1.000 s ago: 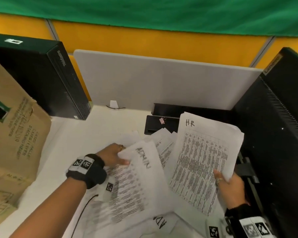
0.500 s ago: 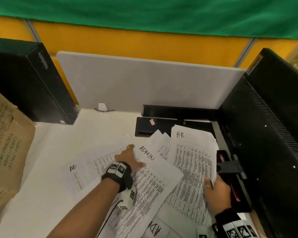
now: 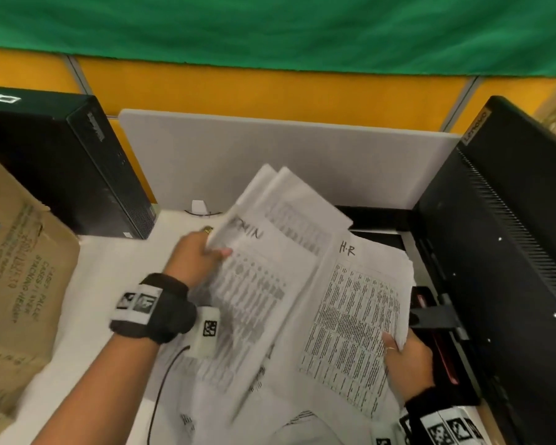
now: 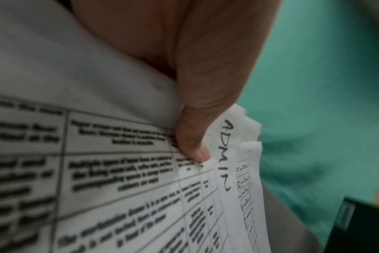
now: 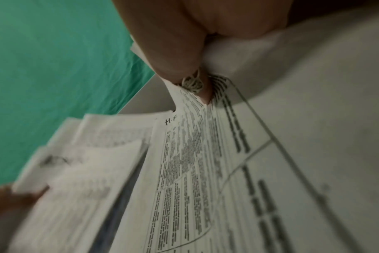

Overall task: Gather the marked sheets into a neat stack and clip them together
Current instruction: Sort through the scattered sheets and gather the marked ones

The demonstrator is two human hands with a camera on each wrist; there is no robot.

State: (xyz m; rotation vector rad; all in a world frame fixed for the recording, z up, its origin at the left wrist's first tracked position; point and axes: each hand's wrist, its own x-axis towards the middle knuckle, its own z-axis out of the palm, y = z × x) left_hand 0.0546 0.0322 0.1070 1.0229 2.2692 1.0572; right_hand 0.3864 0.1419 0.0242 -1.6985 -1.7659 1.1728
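Observation:
My left hand (image 3: 203,252) pinches a bundle of printed sheets marked ADMIN (image 3: 257,284) at its left edge and holds it lifted and tilted above the desk; the thumb (image 4: 195,137) lies on top beside the handwritten ADMIN (image 4: 225,154). My right hand (image 3: 405,354) grips the lower right edge of a thicker stack marked H.R (image 3: 360,309), thumb (image 5: 184,65) on top. The ADMIN sheets (image 5: 80,171) overlap the left side of the H.R stack (image 5: 206,171). More printed sheets (image 3: 270,412) lie loose on the desk under both. No clip shows.
A black computer tower (image 3: 61,165) stands at the back left, a cardboard box (image 3: 16,284) at the left edge. A black monitor back (image 3: 501,252) fills the right side. A grey divider (image 3: 270,162) closes the desk's rear. A black cable (image 3: 161,390) trails from my left wrist.
My left hand, which lay flat on the ADMIN sheet on the desk, now grips several sheets and has raised them up and toward the H.R stack. My right hand keeps hold of its stack.

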